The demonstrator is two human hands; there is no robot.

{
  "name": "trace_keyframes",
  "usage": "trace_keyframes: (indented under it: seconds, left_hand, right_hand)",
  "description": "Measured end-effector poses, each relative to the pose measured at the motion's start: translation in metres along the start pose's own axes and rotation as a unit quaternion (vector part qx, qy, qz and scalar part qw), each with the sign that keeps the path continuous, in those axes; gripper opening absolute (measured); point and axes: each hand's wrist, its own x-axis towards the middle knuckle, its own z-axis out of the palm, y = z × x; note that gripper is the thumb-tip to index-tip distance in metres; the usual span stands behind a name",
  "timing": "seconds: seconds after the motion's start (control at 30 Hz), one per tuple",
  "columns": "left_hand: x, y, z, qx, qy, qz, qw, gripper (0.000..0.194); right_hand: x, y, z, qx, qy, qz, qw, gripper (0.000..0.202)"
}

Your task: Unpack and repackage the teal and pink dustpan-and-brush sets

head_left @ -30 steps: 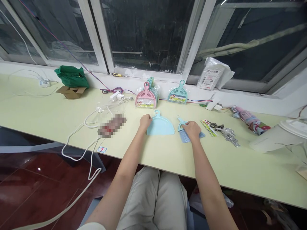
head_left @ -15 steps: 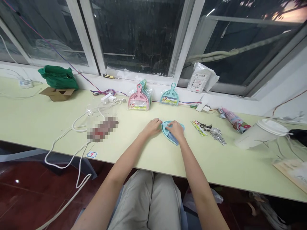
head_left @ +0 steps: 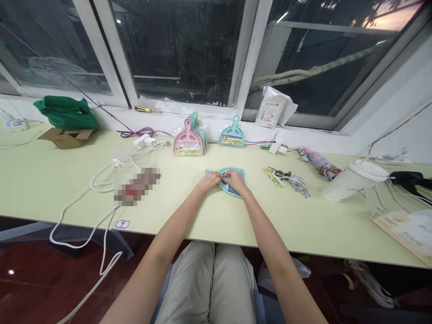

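Has a light-blue plastic dustpan point(head_left: 240, 173) and a small hand brush with blue bristles point(head_left: 231, 190) brought together, one overlapping the other, near the front middle of a pale yellow-green desk point(head_left: 286, 225). Looks nearly nested, to judge by the bristles lying within the curved rim; cannot tell about a full, locked fit, for the fingers covering the join. Shows no wrapper around either piece. Curls the left hand point(head_left: 209, 180) over the handle end of the dustpan, grasping near the neck, just beside the hanging loop. Pinches with the right hand point(head_left: 235, 180) around the brush's upper part, bent fingertips close to or touching the left ones, directly above the pan. Leaves nothing between grip and pieces, then, both being right under the fingers. To the right, includes a green-and-yellow printed card point(head_left: 274, 177) beside a silvery trinket with a black cord point(head_left: 297, 184), then a patterned pink bundle point(head_left: 319, 163) and a tilted white lidded cup point(head_left: 354, 181). Behind, along the wall, has a pink packaged brush set point(head_left: 188, 143) at the front of an upright row, and apart from it a single teal packaged set point(head_left: 231, 136). To the left, takes in white cables, an open cardboard box point(head_left: 67, 139) and a green cloth bag point(head_left: 69, 113).
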Motion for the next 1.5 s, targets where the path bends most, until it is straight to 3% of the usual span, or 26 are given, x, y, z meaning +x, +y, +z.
trace_keyframes:
  seconds: [0.1, 0.17, 0.23, 0.3, 0.33, 0.4, 0.47, 0.53, 0.6, 0.67, 0.73, 0.87, 0.97, 1.07, 1.17, 1.33, 1.4, 1.5]
  left_hand:
    - [0.0, 0.001, 0.001, -0.063, 0.045, -0.029, 0.997, 0.026]
    - [0.002, 0.005, 0.0, -0.125, 0.142, -0.089, 0.978, 0.027]
    - [0.006, 0.01, -0.002, -0.217, 0.27, -0.184, 0.92, 0.036]
    - [0.012, 0.017, -0.003, -0.363, 0.327, -0.269, 0.83, 0.049]
    - [0.015, 0.02, -0.002, -0.45, 0.309, -0.29, 0.786, 0.054]
    - [0.021, 0.024, 0.002, -0.599, 0.218, -0.295, 0.711, 0.061]
    - [0.025, 0.024, 0.006, -0.673, 0.149, -0.31, 0.655, 0.068]
    - [0.024, 0.017, 0.009, -0.692, 0.155, -0.36, 0.606, 0.071]
    - [0.02, 0.006, 0.009, -0.7, 0.188, -0.402, 0.559, 0.059]
    - [0.015, -0.008, 0.007, -0.713, 0.21, -0.421, 0.52, 0.043]
    - [0.011, -0.02, 0.003, -0.731, 0.231, -0.437, 0.47, 0.033]
    - [0.006, -0.033, -0.003, -0.75, 0.289, -0.469, 0.367, 0.032]
    - [0.004, -0.036, -0.006, -0.753, 0.315, -0.471, 0.334, 0.027]
    - [0.001, -0.037, -0.007, -0.767, 0.331, -0.454, 0.31, 0.022]
    - [0.001, -0.037, -0.008, -0.773, 0.336, -0.447, 0.301, 0.021]
    - [0.002, -0.038, -0.004, -0.759, 0.329, -0.462, 0.319, 0.031]
    - [0.003, -0.037, -0.002, -0.754, 0.326, -0.462, 0.333, 0.032]
    - [0.004, -0.034, 0.0, -0.75, 0.317, -0.462, 0.352, 0.03]
  right_hand:
    - [0.0, -0.002, -0.001, -0.004, 0.011, 0.013, 1.0, 0.012]
    - [-0.001, -0.004, -0.003, 0.007, 0.036, 0.042, 0.998, 0.012]
    - [-0.001, -0.004, -0.004, 0.04, 0.098, 0.082, 0.991, 0.012]
    - [0.002, -0.005, -0.006, 0.087, 0.183, 0.114, 0.973, 0.014]
    - [0.003, -0.005, -0.008, 0.116, 0.211, 0.118, 0.963, 0.016]
    - [0.007, -0.003, -0.012, 0.17, 0.227, 0.111, 0.952, 0.021]
    - [0.007, 0.007, -0.02, 0.174, 0.236, 0.111, 0.95, 0.025]
    - [0.002, 0.026, -0.031, 0.098, 0.284, 0.142, 0.943, 0.029]
    - [-0.008, 0.052, -0.042, -0.024, 0.327, 0.207, 0.922, 0.039]
    - [-0.016, 0.078, -0.048, -0.091, 0.284, 0.265, 0.917, 0.049]
    - [-0.019, 0.093, -0.047, -0.099, 0.198, 0.256, 0.941, 0.052]
    - [-0.008, 0.079, -0.028, -0.038, 0.063, 0.087, 0.993, 0.049]
    - [-0.002, 0.048, -0.011, -0.049, 0.067, 0.05, 0.995, 0.041]
    - [-0.007, 0.028, 0.0, -0.104, 0.121, 0.12, 0.98, 0.031]
    - [-0.013, 0.022, 0.004, -0.103, 0.085, 0.149, 0.98, 0.033]
    - [-0.01, 0.025, -0.001, -0.055, 0.059, 0.147, 0.986, 0.025]
    - [-0.007, 0.024, -0.007, -0.01, 0.086, 0.17, 0.982, 0.024]
    - [-0.003, 0.019, -0.016, 0.115, 0.181, 0.179, 0.96, 0.03]
